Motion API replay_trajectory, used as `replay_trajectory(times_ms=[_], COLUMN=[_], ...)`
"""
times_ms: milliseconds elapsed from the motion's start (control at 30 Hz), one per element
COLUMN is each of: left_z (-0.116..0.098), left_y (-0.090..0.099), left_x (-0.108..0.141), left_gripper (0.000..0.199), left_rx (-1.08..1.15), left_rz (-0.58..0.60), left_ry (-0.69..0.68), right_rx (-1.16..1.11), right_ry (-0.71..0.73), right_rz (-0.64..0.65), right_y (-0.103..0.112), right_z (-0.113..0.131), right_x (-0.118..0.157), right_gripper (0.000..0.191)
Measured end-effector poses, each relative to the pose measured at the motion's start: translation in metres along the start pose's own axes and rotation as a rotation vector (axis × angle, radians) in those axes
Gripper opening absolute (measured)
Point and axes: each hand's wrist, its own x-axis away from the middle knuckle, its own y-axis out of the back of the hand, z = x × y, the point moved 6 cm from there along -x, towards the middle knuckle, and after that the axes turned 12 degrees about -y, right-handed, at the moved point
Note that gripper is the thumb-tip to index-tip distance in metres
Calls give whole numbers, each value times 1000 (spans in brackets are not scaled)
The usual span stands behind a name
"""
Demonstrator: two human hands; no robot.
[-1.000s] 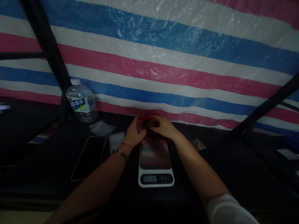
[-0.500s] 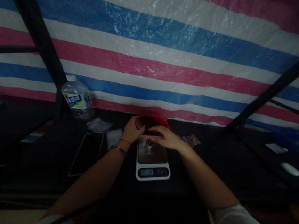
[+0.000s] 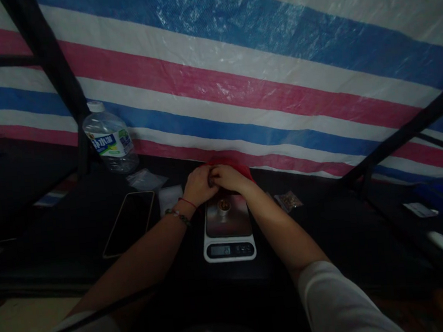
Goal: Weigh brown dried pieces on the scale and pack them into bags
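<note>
Left hand and right hand meet, fingers curled, grip contents indeterminable; both are best kept off the white plastic digital scale just nearer the wearer.

Digital scale: white body, flat, with shiny metal-like plate and dark front panel, display lit, digits too small for sure reading. Standing upright on the plate of the scale, toward its far part: small, pale round cup with brownish pieces inside. Just behind the scale: bright red bag, partly hidden, contents not clear to see. To the right of the scale, apart from it: small transparent packet with brownish bits, lying down.
</note>
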Motion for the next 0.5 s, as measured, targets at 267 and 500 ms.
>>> replay_trajectory(times_ms=[267, 500], left_z=[-7, -7], left_y=[-3, -3], left_x=[-1, 1], left_gripper=[57, 63], left_rx=[116, 164], left_rz=[11, -15], left_ry=[-130, -184], right_rx=[85, 5], right_ry=[54, 4], right_rz=[-40, -58], right_y=[4, -3], right_z=[-4, -11], right_x=[6, 9], right_gripper=[13, 17])
